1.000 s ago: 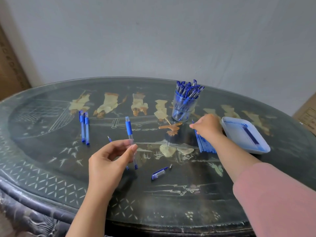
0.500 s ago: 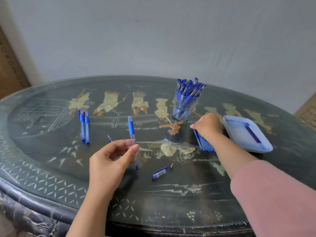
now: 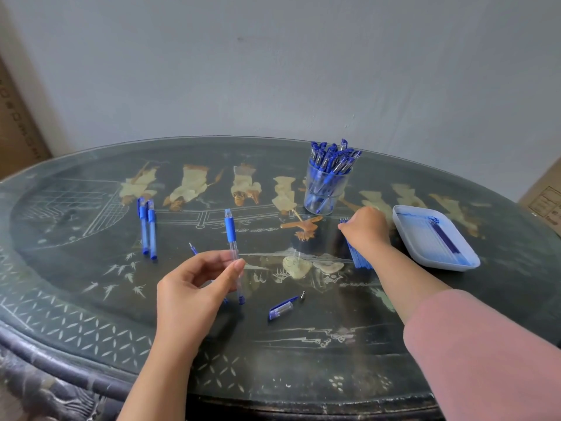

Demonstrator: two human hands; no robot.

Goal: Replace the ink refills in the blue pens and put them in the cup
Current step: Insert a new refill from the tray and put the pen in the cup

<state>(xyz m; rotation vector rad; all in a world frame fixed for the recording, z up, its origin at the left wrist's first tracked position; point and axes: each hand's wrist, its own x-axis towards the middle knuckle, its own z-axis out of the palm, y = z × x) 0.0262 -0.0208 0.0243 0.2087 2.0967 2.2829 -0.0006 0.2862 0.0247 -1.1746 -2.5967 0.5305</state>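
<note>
Dark inlaid table (image 3: 91, 314) was found carrying a cup (image 3: 324, 192) already crowded with finished pens, with two pens (image 3: 147, 226) left waiting at its left side. An uncapped barrel (image 3: 231, 235) was pinched between thumb and fingers of the left hand (image 3: 194, 287). The right hand (image 3: 365, 230) was curled over the refill stack (image 3: 359, 261), and whether a refill was gripped could not be told.

Left hand (image 3: 194, 287) pinching pen barrel (image 3: 231, 230), right hand (image 3: 366, 230) on refill pile (image 3: 360, 262), pen-filled cup (image 3: 325, 194) beyond
</note>
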